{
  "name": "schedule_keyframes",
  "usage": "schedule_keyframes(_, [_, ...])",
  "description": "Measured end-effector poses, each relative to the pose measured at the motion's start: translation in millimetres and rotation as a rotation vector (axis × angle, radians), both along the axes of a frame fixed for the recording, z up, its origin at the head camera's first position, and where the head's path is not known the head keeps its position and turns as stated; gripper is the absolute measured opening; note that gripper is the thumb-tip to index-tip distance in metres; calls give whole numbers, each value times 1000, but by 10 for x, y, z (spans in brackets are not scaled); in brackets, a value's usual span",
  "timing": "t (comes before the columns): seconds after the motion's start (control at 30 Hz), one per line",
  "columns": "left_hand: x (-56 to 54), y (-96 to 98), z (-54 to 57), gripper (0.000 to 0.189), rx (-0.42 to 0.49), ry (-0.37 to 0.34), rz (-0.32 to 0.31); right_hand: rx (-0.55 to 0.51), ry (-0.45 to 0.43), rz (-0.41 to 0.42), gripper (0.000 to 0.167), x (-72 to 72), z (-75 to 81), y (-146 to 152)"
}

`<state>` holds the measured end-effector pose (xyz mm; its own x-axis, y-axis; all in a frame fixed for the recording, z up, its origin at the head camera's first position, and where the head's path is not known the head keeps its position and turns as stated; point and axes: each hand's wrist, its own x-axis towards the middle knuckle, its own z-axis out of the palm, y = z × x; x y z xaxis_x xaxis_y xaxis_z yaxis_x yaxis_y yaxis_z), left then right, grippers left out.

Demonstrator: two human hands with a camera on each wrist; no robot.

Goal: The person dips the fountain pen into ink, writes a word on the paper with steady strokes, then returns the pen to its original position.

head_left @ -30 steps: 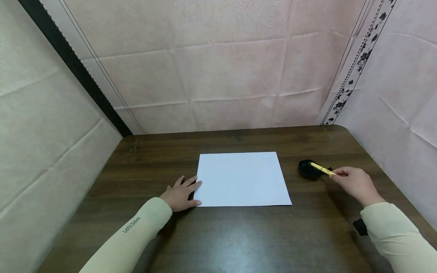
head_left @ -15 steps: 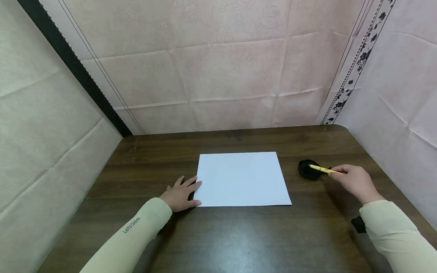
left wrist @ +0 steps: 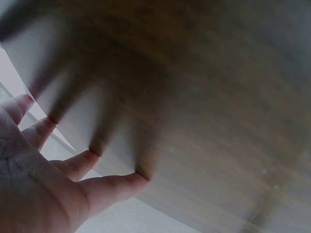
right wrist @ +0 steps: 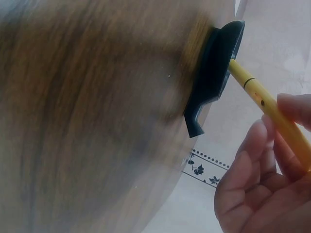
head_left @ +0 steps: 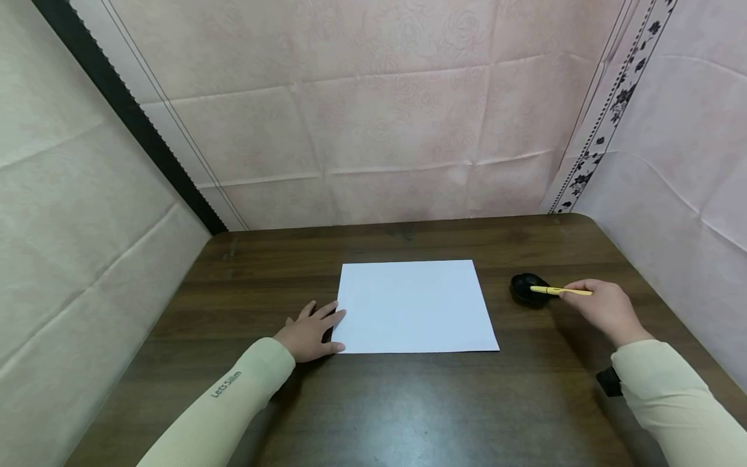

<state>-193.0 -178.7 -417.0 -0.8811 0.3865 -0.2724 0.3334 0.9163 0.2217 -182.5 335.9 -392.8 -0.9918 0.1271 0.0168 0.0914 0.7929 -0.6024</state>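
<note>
A white sheet of paper (head_left: 415,307) lies flat on the brown wooden table. At its left edge my left hand (head_left: 310,334) rests with spread fingers, thumb and fingertips on the sheet's edge; the left wrist view shows the fingers (left wrist: 114,188) reaching down to the tabletop. On the right, my right hand (head_left: 604,312) pinches a slim yellow pen (head_left: 557,290) with a dark ring between thumb and fingers. Its far end is at a small black dish (head_left: 526,297), dipping behind the rim in the right wrist view, where the dish (right wrist: 214,68) shows a bent tab.
The wooden table (head_left: 408,408) has a rounded far right corner. Pale creased cloth (head_left: 397,130) hangs behind it and on both sides, with a black band at left and a floral strip at right. A black object (head_left: 609,381) shows under the right cuff.
The pen has swung from a downward slant to nearly level, its tip still over the dish. My right hand has shifted slightly up and left. My left hand and the paper stay put.
</note>
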Motion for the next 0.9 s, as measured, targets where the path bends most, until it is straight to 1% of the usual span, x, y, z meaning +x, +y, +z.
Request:
schedule_keyframes(0.4, [-2, 6, 21, 72, -4, -10, 1, -32, -7, -9, 41, -17, 13, -30])
schedule_keyframes(0.6, [-13, 10, -1, 73, -22, -6, 5, -29, -14, -10, 40, -31, 8, -35])
schedule_keyframes(0.9, [-27, 2, -21, 72, -8, -4, 5, -35, -23, -11, 40, -58, 10, -32])
